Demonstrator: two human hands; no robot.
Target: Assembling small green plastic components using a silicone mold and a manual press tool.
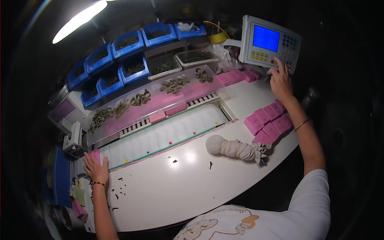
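My right hand is raised at the keypad of a grey control panel with a lit blue screen. Its index finger stretches to the lower buttons and the other fingers are loosely bent, holding nothing. At the far left, my left hand lies with fingers apart, against a pink block partly hidden under it. That block sits at the left end of a long white padded strip with green edges, set into the white table. Small coloured dots run along the strip's near edge.
A clear tray with greenish dried pieces stands behind the strip. Blue bins are racked beyond. Pink blocks and a tied cloth bundle lie at the right. Dark crumbs dot the tabletop.
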